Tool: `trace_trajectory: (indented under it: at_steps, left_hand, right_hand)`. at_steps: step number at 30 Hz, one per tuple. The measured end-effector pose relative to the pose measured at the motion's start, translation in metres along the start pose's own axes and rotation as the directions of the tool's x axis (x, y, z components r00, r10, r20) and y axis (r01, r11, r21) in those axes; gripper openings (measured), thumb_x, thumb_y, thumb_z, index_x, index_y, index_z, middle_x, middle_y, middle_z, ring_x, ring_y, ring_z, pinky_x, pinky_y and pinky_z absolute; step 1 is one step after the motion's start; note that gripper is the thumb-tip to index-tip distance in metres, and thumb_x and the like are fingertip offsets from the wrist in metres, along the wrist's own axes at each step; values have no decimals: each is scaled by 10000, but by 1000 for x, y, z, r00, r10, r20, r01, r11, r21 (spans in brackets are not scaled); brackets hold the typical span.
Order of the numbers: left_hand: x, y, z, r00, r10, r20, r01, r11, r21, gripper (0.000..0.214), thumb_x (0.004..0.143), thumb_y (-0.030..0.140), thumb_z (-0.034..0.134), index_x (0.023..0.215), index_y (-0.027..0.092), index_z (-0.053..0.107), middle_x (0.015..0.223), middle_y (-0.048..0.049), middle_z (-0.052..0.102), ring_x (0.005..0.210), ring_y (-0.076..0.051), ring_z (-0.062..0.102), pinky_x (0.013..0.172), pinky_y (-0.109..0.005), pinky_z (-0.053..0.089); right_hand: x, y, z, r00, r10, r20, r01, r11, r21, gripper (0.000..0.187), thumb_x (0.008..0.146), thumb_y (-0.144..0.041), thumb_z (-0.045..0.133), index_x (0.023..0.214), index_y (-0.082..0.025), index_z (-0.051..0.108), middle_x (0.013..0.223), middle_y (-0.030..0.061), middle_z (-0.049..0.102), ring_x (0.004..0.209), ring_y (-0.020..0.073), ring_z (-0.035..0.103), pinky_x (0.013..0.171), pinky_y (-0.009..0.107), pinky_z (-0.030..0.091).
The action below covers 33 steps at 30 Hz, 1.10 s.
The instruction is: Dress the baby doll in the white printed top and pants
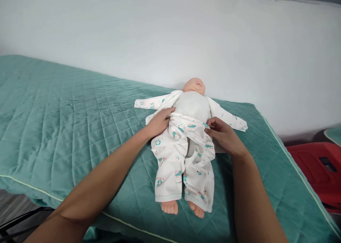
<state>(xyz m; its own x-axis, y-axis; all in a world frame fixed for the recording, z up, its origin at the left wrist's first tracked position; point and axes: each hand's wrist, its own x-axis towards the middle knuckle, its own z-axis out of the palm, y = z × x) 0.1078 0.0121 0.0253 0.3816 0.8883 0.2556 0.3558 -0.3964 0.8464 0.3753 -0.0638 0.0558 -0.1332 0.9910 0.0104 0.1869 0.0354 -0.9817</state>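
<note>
Baby doll (194, 106) lies on its back on the green bed cover (66, 111), head twd the wall; its pants (173, 165) reach its tummy. L hand (159, 122) grips the pants' top edge on one side; R hand (225, 138) pinches it on the other. A hard tug on one side could prob. twist the pants, or slide the doll off the near edge; its feet are close to it.

We see a baby doll (195, 106) on its back on the bed (66, 111), arms spread. Its white printed trousers (183, 165) sit at the waist, feet bare; the top (154, 103) lies open.
</note>
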Motion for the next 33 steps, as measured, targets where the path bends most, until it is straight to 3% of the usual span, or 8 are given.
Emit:
trace_trajectory:
  at_steps: [3, 7, 9, 13, 16, 19, 24, 33]
  left_hand:
    - [1, 4, -2, 997, 18, 74, -15, 999, -42, 457, 791, 92, 489, 1172, 239, 694, 1256, -37, 667, 1215, -231, 569, 1135, -390, 395]
    - [1, 2, 1, 996, -55, -73, 44, 990, -135, 485, 742, 76, 528, 1199, 203, 629, 1244, -59, 633, 1162, -204, 572, 1062, -358, 430]
    - [0, 1, 3, 985, -119, -126, 93, 977, -190, 441, 720, 83, 561, 1148, 189, 590, 1162, -56, 622, 1016, -174, 594, 943, -321, 471]
    - [-1, 4, 1, 967, -225, -120, 185, 944, -274, 239, 721, 135, 597, 939, 194, 520, 909, 5, 568, 769, -122, 534, 729, -249, 437]
    - [-2, 6, -2, 969, -218, -112, 181, 945, -273, 156, 737, 159, 596, 857, 196, 504, 856, 14, 550, 775, -129, 517, 735, -250, 420]
    - [-3, 4, -3, 970, -207, -127, 172, 955, -243, 110, 756, 160, 592, 825, 193, 513, 857, 13, 559, 812, -140, 520, 781, -265, 422]
    - [-3, 1, -5, 964, -209, -163, 182, 970, -164, 85, 806, 152, 574, 850, 200, 520, 834, 20, 559, 802, -149, 536, 779, -282, 421]
    - [2, 0, -3, 963, -238, -131, 249, 965, 78, 139, 765, 166, 615, 892, 212, 581, 909, -26, 680, 854, -200, 615, 802, -327, 456]
  right_hand:
    - [0, -1, 1, 1000, 2, -6, -2, 1000, -3, 270, 778, -342, 774, 819, -216, 538, 763, -44, 469, 660, 102, 407, 574, 236, 330]
    - [-2, -4, 3, 1000, -1, -29, 1, 1000, -4, 290, 764, -366, 781, 812, -218, 537, 757, -41, 477, 657, 104, 414, 574, 238, 337]
    - [-3, -5, 4, 999, -6, -43, 6, 1000, -8, 290, 756, -369, 785, 807, -220, 541, 758, -40, 485, 650, 104, 419, 573, 240, 341]
    - [-3, -4, 4, 994, -38, -106, 34, 998, -43, 273, 737, -362, 790, 801, -230, 560, 761, -32, 504, 641, 112, 437, 571, 252, 364]
    - [-2, -1, 3, 983, -75, -171, 60, 994, -89, 254, 749, -385, 778, 818, -246, 577, 739, -24, 529, 623, 127, 455, 558, 271, 373]
    - [-1, 1, 5, 942, -115, -315, 65, 984, -164, 233, 775, -401, 754, 851, -258, 586, 697, -17, 538, 588, 136, 447, 521, 282, 344]
    - [0, 1, 14, 826, -178, -535, -4, 947, -321, 222, 810, -431, 707, 897, -261, 594, 756, 6, 591, 603, 148, 486, 525, 294, 364]
    - [12, 12, 2, 892, -116, -438, -96, 896, -434, 152, 762, -331, 673, 850, -244, 585, 874, 41, 670, 715, 193, 602, 663, 341, 449]
